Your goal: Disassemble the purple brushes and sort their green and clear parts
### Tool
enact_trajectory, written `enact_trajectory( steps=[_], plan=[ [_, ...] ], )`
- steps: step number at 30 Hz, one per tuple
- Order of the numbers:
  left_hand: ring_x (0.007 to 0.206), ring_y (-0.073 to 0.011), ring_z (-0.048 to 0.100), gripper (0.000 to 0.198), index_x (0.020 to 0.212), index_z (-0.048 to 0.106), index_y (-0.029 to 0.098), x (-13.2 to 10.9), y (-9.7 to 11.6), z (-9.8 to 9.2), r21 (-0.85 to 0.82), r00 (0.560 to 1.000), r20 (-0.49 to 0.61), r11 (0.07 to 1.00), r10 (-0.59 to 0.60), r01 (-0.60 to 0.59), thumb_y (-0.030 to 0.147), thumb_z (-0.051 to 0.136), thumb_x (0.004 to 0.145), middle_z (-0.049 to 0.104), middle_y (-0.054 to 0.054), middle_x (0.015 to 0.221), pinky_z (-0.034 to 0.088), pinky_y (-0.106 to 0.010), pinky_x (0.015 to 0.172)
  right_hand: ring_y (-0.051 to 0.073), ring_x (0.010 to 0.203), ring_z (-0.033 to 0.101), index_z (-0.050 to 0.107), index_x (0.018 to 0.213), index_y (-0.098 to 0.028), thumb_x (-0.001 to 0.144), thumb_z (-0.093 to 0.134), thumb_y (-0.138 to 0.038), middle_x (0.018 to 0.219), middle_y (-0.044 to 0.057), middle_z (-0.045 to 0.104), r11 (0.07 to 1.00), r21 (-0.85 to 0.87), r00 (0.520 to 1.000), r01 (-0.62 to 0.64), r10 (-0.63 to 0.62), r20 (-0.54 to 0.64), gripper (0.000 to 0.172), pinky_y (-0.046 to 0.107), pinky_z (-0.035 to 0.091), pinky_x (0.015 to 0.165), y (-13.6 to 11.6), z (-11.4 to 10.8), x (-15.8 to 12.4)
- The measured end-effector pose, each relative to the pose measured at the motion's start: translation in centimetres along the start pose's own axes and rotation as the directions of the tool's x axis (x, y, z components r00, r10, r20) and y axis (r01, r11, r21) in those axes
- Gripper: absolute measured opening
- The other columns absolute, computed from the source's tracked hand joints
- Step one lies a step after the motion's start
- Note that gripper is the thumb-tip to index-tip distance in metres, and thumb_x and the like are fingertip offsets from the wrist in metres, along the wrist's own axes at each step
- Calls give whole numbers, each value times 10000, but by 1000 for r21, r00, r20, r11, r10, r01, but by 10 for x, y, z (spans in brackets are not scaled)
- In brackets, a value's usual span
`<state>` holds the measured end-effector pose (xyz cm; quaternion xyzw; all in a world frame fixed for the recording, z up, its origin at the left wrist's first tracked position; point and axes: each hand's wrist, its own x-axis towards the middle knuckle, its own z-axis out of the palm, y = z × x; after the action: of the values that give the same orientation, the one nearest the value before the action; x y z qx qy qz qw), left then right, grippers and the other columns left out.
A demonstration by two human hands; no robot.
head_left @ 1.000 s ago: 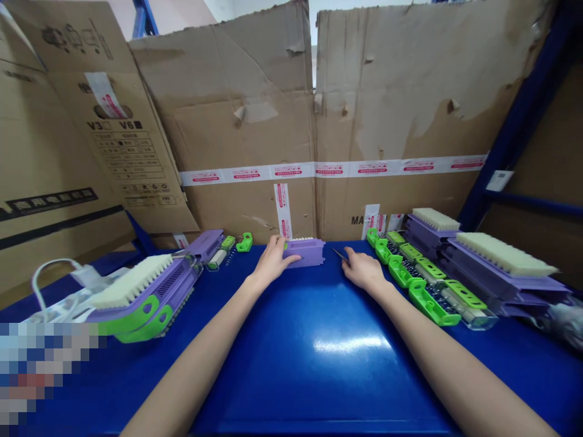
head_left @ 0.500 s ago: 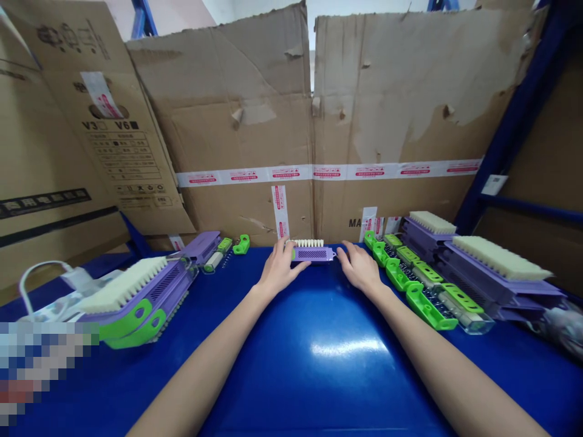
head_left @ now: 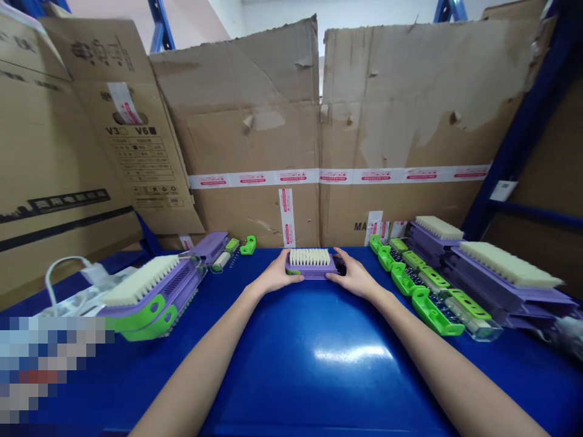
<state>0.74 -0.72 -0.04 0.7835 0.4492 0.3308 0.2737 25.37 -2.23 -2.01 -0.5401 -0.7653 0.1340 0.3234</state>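
Fingers of the left hand are clamped on the left end of a purple-cased bristle brush, and those of the right hand on its right end, each thumb against the near side (the fingertips behind are hidden). In the head view, the brush lies directly between the hands, toward the far edge of the blue tabletop. Its long axis runs left to right, from hand to hand, so neither is clearly nearer. Cream bristles stand upward in rows; a patch of green shows by the left thumb.
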Motion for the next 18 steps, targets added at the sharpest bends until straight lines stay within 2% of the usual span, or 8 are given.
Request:
enact_trajectory(
  steps=[6, 9, 13, 18],
  plan=[
    [1194, -239, 498, 808, 1263, 377, 173, -2, 1, -9, -120, 993, 120, 993, 8, 6, 237, 772, 561, 536, -132, 1266, 354, -419, 1042, 297, 1275, 376, 244, 1434, -178, 636, 704, -473, 1399, 153, 405, 1000, -31, 1000, -3, 4, 12, 968, 465, 295, 1032, -4, -2, -2],
    [1194, -229, 495, 823, 1269, 364, 174, -3, 3, -8, -120, 989, 149, 993, 9, 9, 220, 764, 551, 529, -125, 1273, 350, -402, 1046, 287, 1263, 398, 199, 1449, -173, 608, 728, -454, 1394, 163, 408, 999, 21, 998, -24, 23, 54, 1033, 446, 312, 1028, -5, -2, -2],
    [1131, -222, 538, 779, 1244, 399, 167, -3, 5, -3, -106, 992, 120, 994, 48, -35, 204, 746, 547, 554, -102, 1239, 393, -373, 1005, 264, 1245, 432, 218, 1441, -147, 566, 762, -430, 1380, 161, 430, 993, 105, 997, -48, 41, 68, 1069, 403, 313, 1044, -5, -3, -1],
    [1048, -230, 579, 728, 1184, 473, 165, -1, 13, 1, -11, 998, 10, 998, 69, -69, 186, 749, 511, 590, -88, 1183, 433, -365, 954, 230, 1264, 418, 254, 1423, -113, 539, 785, -344, 1402, 162, 403, 975, 221, 999, -36, 31, 25, 1057, 352, 284, 1074, -5, -6, -1]
  ],
)
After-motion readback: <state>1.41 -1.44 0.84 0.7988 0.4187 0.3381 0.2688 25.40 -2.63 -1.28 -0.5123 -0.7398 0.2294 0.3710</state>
